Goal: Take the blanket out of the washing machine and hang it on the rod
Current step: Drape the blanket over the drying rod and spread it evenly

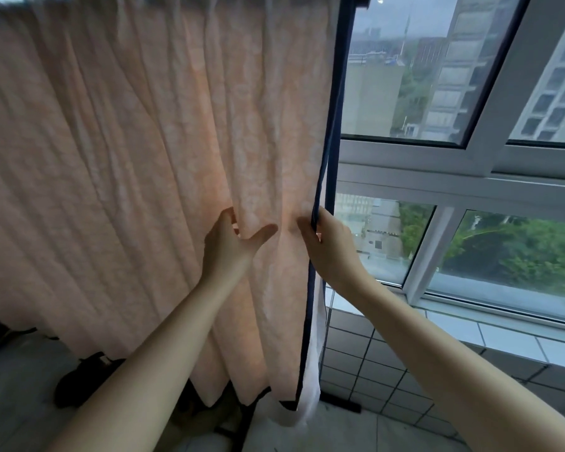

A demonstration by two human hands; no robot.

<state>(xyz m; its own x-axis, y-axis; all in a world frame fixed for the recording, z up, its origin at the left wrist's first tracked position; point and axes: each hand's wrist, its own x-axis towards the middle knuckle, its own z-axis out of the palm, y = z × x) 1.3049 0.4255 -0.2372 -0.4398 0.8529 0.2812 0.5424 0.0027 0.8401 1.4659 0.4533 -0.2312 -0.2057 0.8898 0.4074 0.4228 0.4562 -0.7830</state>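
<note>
Both hands are on the hung blanket point(128, 158): your left grip point(232, 243) pinches a fold, your right grip point(323, 243) beside it clasps the navy edge point(330, 141). Tug unevenly and it could slide off the rod above

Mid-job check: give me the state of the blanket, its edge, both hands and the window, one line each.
Blanket: hung from the top of the view, draped in folds, lower hem clear of the floor.
Dark edge trim: hanging down the blanket's right side.
Left hand: gripping a fold of the blanket, thumb spread.
Right hand: pinching the trimmed edge.
Window: looks shut.
</note>
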